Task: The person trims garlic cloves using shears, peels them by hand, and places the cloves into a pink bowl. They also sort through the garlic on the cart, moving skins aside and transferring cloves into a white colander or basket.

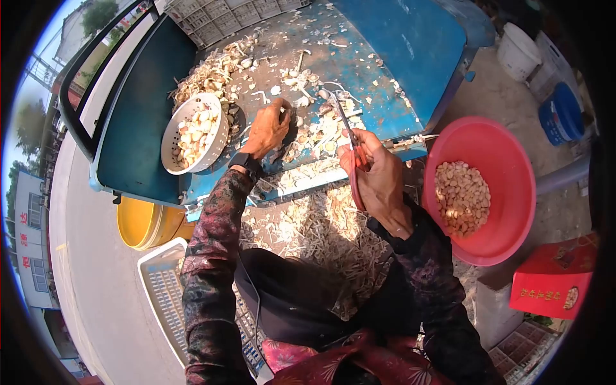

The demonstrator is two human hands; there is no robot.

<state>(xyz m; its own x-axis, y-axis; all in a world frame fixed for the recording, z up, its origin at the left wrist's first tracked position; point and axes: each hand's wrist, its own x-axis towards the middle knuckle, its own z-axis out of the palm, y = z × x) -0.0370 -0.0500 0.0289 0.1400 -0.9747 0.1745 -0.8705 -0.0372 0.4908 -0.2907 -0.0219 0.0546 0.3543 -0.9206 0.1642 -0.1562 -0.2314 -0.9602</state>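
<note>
Garlic cloves point(463, 196) already loose in pink basin point(521, 192), 3 o'clock, and colander point(221, 138), 10; stalked bulbs point(294, 81) left, 12; left hand point(266, 130) curled, contents unclear, right hand point(384, 183) gripping red-handled scissors point(355, 186).

Scissors point(359, 168) with red-orange handles show against a blue desk point(378, 64) flecked with cream-white garlic scraps point(324, 128). A white perforated colander point(219, 138) holds cream cloves point(196, 136); tan cloves point(463, 196) fill a pink-red tub point(507, 192). Dark sleeves point(221, 224) bear reddish floral patterns, above a yellow bucket point(138, 221) and a red box point(545, 282) with gold lettering.
</note>
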